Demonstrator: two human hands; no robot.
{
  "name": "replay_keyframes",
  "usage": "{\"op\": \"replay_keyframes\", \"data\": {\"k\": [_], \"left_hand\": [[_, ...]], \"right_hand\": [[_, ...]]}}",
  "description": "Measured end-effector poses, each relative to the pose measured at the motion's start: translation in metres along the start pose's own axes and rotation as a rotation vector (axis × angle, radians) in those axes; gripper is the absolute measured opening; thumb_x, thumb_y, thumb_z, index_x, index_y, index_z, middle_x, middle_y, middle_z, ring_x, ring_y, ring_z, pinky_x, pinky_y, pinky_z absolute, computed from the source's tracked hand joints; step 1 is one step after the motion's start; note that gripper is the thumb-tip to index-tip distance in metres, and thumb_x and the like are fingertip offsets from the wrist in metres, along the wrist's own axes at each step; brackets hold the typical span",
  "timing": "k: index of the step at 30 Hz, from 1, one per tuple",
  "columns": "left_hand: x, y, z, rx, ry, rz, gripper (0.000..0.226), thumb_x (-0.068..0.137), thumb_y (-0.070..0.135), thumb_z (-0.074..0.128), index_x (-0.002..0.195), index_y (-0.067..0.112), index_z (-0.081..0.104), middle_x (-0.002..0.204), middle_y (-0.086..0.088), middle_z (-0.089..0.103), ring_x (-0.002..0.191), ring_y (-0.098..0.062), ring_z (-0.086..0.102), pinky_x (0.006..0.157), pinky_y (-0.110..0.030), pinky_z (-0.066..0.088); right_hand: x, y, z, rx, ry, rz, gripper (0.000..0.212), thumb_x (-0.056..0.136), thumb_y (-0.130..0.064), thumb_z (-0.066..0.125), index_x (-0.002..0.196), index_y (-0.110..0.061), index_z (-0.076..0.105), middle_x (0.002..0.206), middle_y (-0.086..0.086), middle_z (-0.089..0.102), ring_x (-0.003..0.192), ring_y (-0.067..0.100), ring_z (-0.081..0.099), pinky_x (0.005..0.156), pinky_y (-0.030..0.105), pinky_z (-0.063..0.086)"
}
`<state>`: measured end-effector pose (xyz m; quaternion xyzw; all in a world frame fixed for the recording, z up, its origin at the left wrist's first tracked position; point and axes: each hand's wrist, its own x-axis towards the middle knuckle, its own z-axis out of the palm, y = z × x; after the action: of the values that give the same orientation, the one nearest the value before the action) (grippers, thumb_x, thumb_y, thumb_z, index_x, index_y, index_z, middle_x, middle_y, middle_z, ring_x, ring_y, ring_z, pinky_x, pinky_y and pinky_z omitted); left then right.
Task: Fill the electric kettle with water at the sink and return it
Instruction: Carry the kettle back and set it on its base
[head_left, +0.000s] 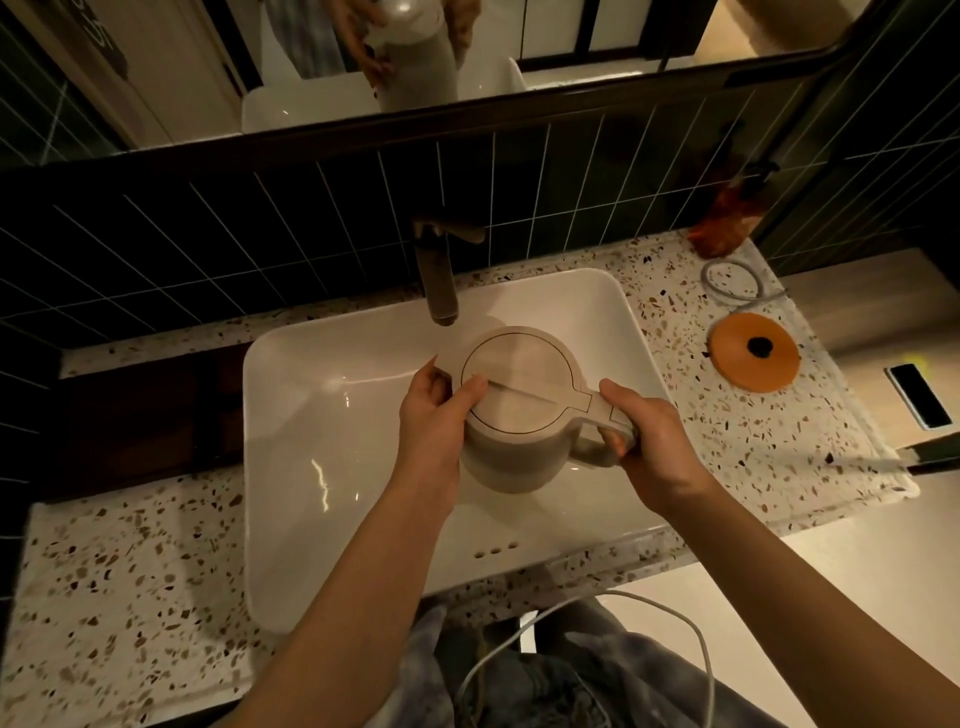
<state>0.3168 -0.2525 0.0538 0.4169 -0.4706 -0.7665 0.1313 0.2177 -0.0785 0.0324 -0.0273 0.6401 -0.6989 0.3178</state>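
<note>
A person holds a pale kettle (524, 410) with both hands over the white sink (322, 457). The kettle is up in the air above the bowl, near the back edge of the sink, and its lid (519, 387) is closed. The spout side of the kettle sits just under and in front of the tap (439, 275). No water can be seen coming from the tap. The right hand (649, 441) is wrapped tight around the kettle's handle (610, 431), on the right side of the kettle. The left hand (434, 415) is pressed on the left side of the kettle, with the thumb lying on the edge of the lid and the fingers curled around the body. The sink is set in a speckled stone counter (130, 582). On the right part of the counter, near its right edge, lies a round orange kettle base (754, 352) with a dark spot in the middle. It is well apart from the kettle. A grey cord (732, 280) makes a loop just behind the base. In the back right corner of the counter stands an orange bottle (727, 218) against the dark tiled wall (208, 249). Above the tiles hangs a mirror (415, 52) that shows the kettle and a hand. A thin white cable (597, 613) hangs down in front of the counter's front edge.
</note>
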Motion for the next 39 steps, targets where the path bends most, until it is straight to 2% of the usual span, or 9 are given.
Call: {"op": "replay_keyframes", "data": {"k": [6, 11, 16, 21, 23, 28, 34, 36, 39], "left_hand": [[-0.002, -0.001, 0.03, 0.006, 0.007, 0.037, 0.05, 0.089, 0.008, 0.064, 0.136, 0.016, 0.052, 0.126, 0.002, 0.067, 0.117, -0.014, 0.061, 0.107, -0.036, 0.044], [-0.012, 0.001, 0.075, -0.019, 0.04, 0.092, 0.06, 0.09, 0.007, 0.063, 0.144, 0.023, 0.041, 0.129, 0.006, 0.063, 0.118, -0.011, 0.058, 0.104, -0.031, 0.044], [-0.024, 0.001, 0.133, -0.035, 0.066, 0.154, 0.06, 0.091, 0.008, 0.062, 0.144, 0.025, 0.04, 0.113, 0.018, 0.066, 0.108, -0.002, 0.062, 0.09, -0.022, 0.048], [-0.029, -0.008, 0.201, -0.012, 0.093, 0.192, 0.054, 0.091, 0.01, 0.062, 0.14, 0.024, 0.045, 0.121, 0.012, 0.066, 0.109, -0.004, 0.062, 0.087, -0.021, 0.049], [-0.029, -0.015, 0.228, -0.004, 0.088, 0.193, 0.052, 0.091, 0.011, 0.062, 0.139, 0.024, 0.046, 0.124, 0.009, 0.066, 0.111, -0.006, 0.062, 0.09, -0.023, 0.049], [-0.016, -0.04, 0.299, 0.0, 0.07, 0.158, 0.052, 0.092, 0.007, 0.061, 0.14, 0.02, 0.045, 0.127, 0.006, 0.065, 0.111, -0.006, 0.062, 0.094, -0.024, 0.049], [0.008, -0.068, 0.361, 0.018, -0.015, 0.09, 0.049, 0.091, 0.008, 0.062, 0.136, 0.017, 0.045, 0.12, 0.006, 0.067, 0.114, -0.012, 0.064, 0.101, -0.034, 0.049], [0.017, -0.076, 0.376, 0.038, -0.045, 0.06, 0.043, 0.091, 0.009, 0.063, 0.125, 0.029, 0.047, 0.116, 0.012, 0.066, 0.113, -0.011, 0.063, 0.101, -0.034, 0.048], [0.035, -0.087, 0.392, 0.077, -0.071, 0.031, 0.044, 0.09, 0.01, 0.063, 0.128, 0.026, 0.048, 0.128, 0.005, 0.064, 0.116, -0.013, 0.061, 0.104, -0.036, 0.046]], "right_hand": [[0.007, -0.018, -0.024, 0.022, -0.04, -0.042, 0.058, 0.095, -0.028, 0.051, 0.041, -0.005, 0.045, 0.039, 0.003, 0.042, 0.046, 0.015, 0.044, 0.064, 0.025, 0.04], [0.016, -0.04, -0.058, 0.134, -0.125, -0.033, 0.045, 0.089, -0.02, 0.054, 0.046, -0.012, 0.067, 0.052, 0.001, 0.065, 0.055, 0.012, 0.063, 0.064, 0.023, 0.049], [0.029, -0.067, -0.109, 0.14, -0.108, -0.034, 0.043, 0.089, -0.018, 0.058, 0.047, -0.01, 0.062, 0.049, 0.003, 0.06, 0.048, 0.011, 0.059, 0.056, 0.021, 0.049], [0.036, -0.1, -0.173, -0.01, -0.232, -0.115, 0.039, 0.079, -0.032, 0.062, 0.046, -0.017, 0.051, 0.052, 0.004, 0.041, 0.052, 0.016, 0.04, 0.057, 0.027, 0.035], [0.04, -0.109, -0.201, -0.014, -0.249, -0.131, 0.041, 0.08, -0.034, 0.061, 0.051, -0.008, 0.046, 0.057, 0.013, 0.036, 0.056, 0.024, 0.034, 0.058, 0.032, 0.03], [0.052, -0.119, -0.267, 0.069, -0.161, -0.126, 0.079, 0.069, -0.049, 0.074, 0.071, 0.024, 0.042, 0.072, 0.037, 0.039, 0.074, 0.036, 0.04, 0.064, 0.036, 0.035], [0.072, -0.11, -0.33, 0.117, -0.035, -0.108, 0.059, 0.081, -0.04, 0.066, 0.087, 0.018, 0.061, 0.082, 0.032, 0.06, 0.078, 0.032, 0.057, 0.077, 0.037, 0.046], [0.077, -0.107, -0.344, 0.127, 0.009, -0.099, 0.036, 0.087, -0.03, 0.056, 0.09, 0.003, 0.07, 0.079, 0.014, 0.071, 0.076, 0.022, 0.066, 0.073, 0.027, 0.051], [0.091, -0.101, -0.362, 0.131, 0.069, -0.072, 0.03, 0.088, -0.026, 0.051, 0.084, -0.004, 0.071, 0.071, 0.004, 0.072, 0.068, 0.014, 0.067, 0.064, 0.022, 0.052]]}}
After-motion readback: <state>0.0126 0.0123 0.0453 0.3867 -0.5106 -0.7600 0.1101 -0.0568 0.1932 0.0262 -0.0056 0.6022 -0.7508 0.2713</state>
